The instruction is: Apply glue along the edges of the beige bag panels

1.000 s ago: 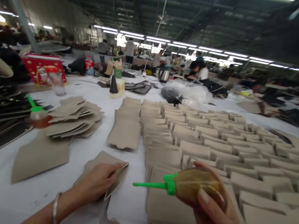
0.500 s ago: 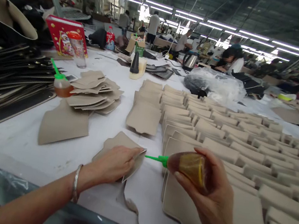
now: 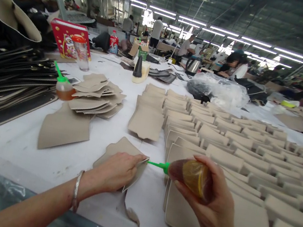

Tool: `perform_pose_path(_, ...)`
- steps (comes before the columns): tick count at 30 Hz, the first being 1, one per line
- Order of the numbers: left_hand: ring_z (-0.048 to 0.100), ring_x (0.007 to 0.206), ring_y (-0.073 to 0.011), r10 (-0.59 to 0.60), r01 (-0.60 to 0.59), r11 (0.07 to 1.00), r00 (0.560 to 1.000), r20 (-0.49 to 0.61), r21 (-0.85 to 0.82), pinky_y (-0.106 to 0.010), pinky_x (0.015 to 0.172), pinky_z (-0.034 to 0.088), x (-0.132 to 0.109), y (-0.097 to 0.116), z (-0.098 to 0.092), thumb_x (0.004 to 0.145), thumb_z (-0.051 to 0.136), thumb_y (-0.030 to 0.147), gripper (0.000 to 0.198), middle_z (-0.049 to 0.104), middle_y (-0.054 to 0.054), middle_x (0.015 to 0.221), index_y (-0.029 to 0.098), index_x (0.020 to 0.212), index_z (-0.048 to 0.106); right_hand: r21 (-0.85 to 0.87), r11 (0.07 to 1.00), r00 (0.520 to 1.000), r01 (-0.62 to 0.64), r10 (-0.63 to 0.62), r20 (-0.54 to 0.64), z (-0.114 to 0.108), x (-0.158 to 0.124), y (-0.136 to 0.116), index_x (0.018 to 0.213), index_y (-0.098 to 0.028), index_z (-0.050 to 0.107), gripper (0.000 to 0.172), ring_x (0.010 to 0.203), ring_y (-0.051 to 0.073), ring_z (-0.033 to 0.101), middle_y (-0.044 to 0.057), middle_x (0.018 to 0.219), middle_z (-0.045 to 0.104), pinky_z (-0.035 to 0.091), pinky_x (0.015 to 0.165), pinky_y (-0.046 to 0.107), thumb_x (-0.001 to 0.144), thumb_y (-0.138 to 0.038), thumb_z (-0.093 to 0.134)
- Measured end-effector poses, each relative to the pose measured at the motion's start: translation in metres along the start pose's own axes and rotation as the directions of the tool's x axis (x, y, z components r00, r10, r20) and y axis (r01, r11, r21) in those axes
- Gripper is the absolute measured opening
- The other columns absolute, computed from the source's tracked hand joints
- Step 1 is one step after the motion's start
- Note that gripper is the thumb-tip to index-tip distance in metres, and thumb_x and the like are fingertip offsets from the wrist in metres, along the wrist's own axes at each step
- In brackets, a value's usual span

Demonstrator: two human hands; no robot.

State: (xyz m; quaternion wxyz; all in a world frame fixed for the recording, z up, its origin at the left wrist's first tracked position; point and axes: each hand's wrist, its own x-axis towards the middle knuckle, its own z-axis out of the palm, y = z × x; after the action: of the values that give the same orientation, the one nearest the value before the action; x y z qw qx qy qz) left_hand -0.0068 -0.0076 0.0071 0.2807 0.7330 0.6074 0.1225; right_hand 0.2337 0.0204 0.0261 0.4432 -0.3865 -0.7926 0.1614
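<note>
My left hand (image 3: 118, 171), with a silver bangle at the wrist, grips a beige leather-like piece (image 3: 119, 147) low over the white table, fingers at its raised right edge. Part of the piece is hidden under the hand. My right hand (image 3: 216, 203) is wrapped round a squeeze bottle (image 3: 189, 175) of amber liquid, tilted on its side. Its thin green nozzle (image 3: 158, 165) points left, the tip at or very near the piece's edge; contact is hard to make out. Below the nozzle lies a white sheet (image 3: 143, 202) with an uneven edge.
Rows of folded beige pieces (image 3: 232, 155) fill the right side. A loose stack (image 3: 98, 98) and a second green-nozzled bottle (image 3: 64, 89) stand left, near dark panels (image 3: 7, 84). Behind are a plastic tumbler (image 3: 80, 52), a black cone (image 3: 139, 67) and a kettle (image 3: 192, 65). People work farther back.
The view has shifted slightly, so everything sits a little lower. The nozzle tip has come closer to the edge of the piece. Both hands keep their holds.
</note>
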Motion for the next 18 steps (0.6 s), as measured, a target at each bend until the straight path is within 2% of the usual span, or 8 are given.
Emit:
perform_pose_path(4,0.058,0.115,-0.0292,0.016,-0.016,1.000,1.000,-0.001,-0.009,-0.046,0.097,0.046,-0.0008,0.0006,-0.0003,0.082,0.033,0.014,0.056,0.062,-0.006,0.126,0.026,0.133,0.051,0.011,1.000,0.999,-0.010,0.010,0.036,0.0033,-0.0012,0.0041,0.125,-0.027,0.049,0.046,0.101,0.017,0.052,0.000,0.114,0.052,0.039,0.089,0.021,0.086,-0.038,0.071)
perform_pose_path(9,0.062,0.108,-0.0309,-0.003,0.004,1.000,1.000,-0.005,0.026,-0.050,0.092,0.048,-0.0008,0.0013,0.0028,0.084,0.033,0.016,0.054,0.066,-0.007,0.120,0.028,0.134,0.050,-0.033,0.994,0.991,0.101,-0.097,0.087,0.0058,-0.0027,0.0033,0.124,-0.025,0.048,0.044,0.102,0.018,0.052,0.002,0.115,0.053,0.040,0.089,0.024,0.087,-0.033,0.070)
perform_pose_path(15,0.062,0.109,-0.0303,0.027,-0.026,0.999,0.999,-0.027,0.039,-0.048,0.094,0.047,-0.0030,0.0013,0.0062,0.086,0.034,0.019,0.050,0.063,-0.005,0.124,0.028,0.131,0.052,-0.001,1.000,0.997,-0.013,0.013,0.075,0.0054,-0.0042,0.0070,0.124,-0.027,0.049,0.045,0.099,0.017,0.053,-0.001,0.114,0.054,0.041,0.086,0.023,0.086,-0.034,0.071)
perform_pose_path(18,0.059,0.114,-0.0286,0.017,-0.016,0.999,1.000,-0.021,0.038,-0.045,0.098,0.045,-0.0031,0.0019,0.0061,0.086,0.035,0.018,0.050,0.062,-0.005,0.126,0.028,0.132,0.052,-0.008,1.000,0.999,-0.017,0.017,0.051,0.0050,-0.0045,0.0091,0.123,-0.027,0.049,0.043,0.100,0.018,0.053,0.000,0.114,0.054,0.041,0.085,0.024,0.086,-0.034,0.070)
